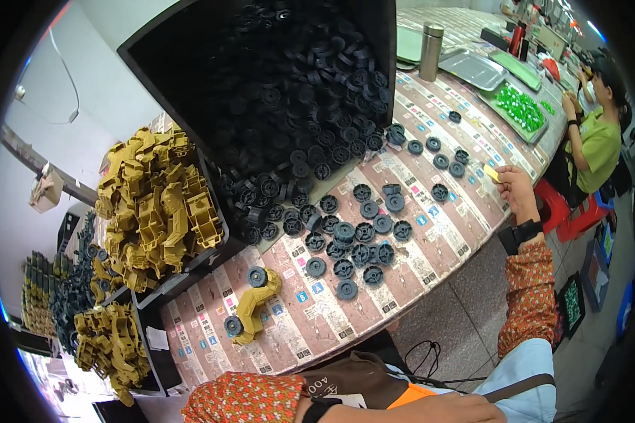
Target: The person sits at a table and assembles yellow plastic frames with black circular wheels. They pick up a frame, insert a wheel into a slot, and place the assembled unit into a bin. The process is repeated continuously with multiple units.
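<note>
Over on the right of the head view, the person's right hand [518,187] is out past the table edge nearly, fingers closed in a pinch on a small yellow piece [492,173]. The left hand [466,409] lies low across the lap, cut off by the bottom edge, so can't tell how open it is or if it's got anything. A bent yellow plastic part [252,310] with two dark wheels on it sits on the table [420,282], near side. Loose wheels [364,232] are scattered between that and the right hand, so yeah, kinda cluttered. A big tipped black bin [144,53] full of them blocks the far side, with heaped yellow parts [155,190] on its left. Beyond: a metal flask [431,53], and a co-worker [600,151] in green.
</note>
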The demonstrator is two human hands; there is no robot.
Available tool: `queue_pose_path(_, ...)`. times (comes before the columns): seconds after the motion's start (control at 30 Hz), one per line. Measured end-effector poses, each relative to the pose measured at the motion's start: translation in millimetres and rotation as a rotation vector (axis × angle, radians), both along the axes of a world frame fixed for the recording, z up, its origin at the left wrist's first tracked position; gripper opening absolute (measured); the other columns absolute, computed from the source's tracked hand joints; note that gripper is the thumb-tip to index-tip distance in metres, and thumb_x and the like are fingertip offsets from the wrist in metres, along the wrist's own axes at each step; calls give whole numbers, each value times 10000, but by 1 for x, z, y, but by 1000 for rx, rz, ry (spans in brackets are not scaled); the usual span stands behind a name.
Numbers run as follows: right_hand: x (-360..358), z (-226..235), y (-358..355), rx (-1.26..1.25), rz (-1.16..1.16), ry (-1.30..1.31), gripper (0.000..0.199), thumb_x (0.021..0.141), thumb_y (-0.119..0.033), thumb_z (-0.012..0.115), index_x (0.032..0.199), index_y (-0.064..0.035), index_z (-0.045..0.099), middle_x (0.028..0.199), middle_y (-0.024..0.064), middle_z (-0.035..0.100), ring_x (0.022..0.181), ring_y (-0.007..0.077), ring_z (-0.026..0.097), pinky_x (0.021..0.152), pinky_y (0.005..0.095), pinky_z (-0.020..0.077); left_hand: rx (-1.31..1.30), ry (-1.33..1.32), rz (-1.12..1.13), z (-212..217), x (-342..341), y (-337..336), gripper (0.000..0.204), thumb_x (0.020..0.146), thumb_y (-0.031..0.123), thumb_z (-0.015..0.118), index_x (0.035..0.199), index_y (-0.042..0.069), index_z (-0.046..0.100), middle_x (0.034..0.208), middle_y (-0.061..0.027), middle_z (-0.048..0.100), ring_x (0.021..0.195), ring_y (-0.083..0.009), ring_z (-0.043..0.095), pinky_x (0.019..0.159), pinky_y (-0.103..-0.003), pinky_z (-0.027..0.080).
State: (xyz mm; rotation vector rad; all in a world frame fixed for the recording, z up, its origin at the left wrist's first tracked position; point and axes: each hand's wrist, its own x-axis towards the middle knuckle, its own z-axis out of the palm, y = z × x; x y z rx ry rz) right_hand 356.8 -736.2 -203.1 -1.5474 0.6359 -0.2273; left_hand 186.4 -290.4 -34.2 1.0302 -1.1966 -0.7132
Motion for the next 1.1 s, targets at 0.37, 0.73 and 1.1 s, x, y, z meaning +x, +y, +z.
queue_pose_path(0.37, 184, -5, 20, -149, 20, -90, 160, 892, 20, 582, 1030, 66, 650, 842, 172, 690, 595, 218, 682, 523, 336, 603, 327, -538, 170, -31, 0, -16, 192, 965, 264, 585, 1032, 92, 530, 843, -90, 586, 741, -280, 645, 707, -449, 517)
queue_pose_path(0.73, 318, -59, 35, -523, 174, 49, 186, 892, -33, 524, 927, 69, 675, 755, 198, 694, 585, 302, 712, 501, 423, 580, 324, -750, 455, -61, 24, 1, 163, 937, 315, 597, 1059, 220, 547, 855, 3, 536, 748, -181, 586, 653, -361, 423)
queue_pose_path(1.1, 306, -87, 47, -1347, 319, -227, 156, 841, -23, 597, 985, 34, 616, 983, 291, 638, 933, 492, 625, 806, 548, 497, 44, -546, 728, -16, 55, -44, 273, 1004, 297, 541, 1242, 189, 620, 1134, -85, 596, 949, -257, 598, 809, -390, 462)
